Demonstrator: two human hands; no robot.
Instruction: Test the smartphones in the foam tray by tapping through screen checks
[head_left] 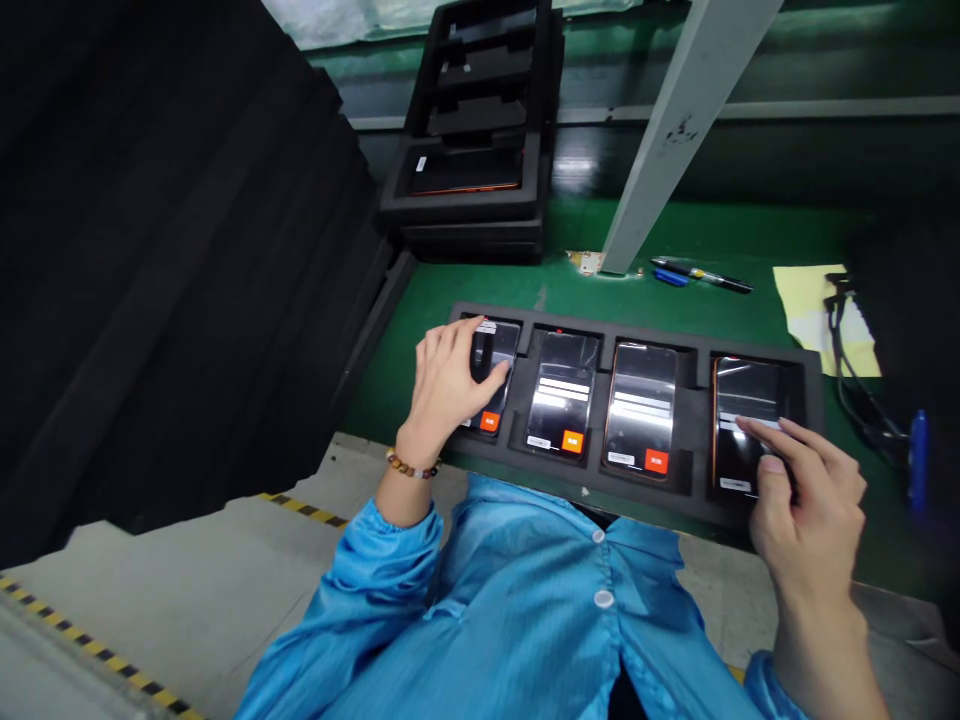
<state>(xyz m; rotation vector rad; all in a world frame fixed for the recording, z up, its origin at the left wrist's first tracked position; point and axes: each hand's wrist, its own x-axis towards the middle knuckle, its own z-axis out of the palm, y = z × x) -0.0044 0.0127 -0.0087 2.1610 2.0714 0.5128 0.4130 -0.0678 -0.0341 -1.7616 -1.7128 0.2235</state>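
A black foam tray [696, 400] lies on the bench in front of me, with a smartphone in each of its slots. My left hand [448, 383] rests over the leftmost phone [499, 345], thumb and index finger apart, covering its left side. My right hand [814, 490] is at the rightmost phone [736, 445], index finger stretched onto the dark screen and thumb apart near its edge. Between them lie two more phones, the left-middle phone [562, 385] and the right-middle phone [643, 405]. Except on the rightmost phone, an orange or red label block shows near each lower right corner.
Stacked black trays [469, 215] holding phones stand at the back. A tall black foam stack [187, 250] rises at left. A grey post [675, 150] stands behind the tray, near pens [701, 274]. Yellow paper [799, 300] and a black cable [844, 350] lie right on the green bench [495, 285].
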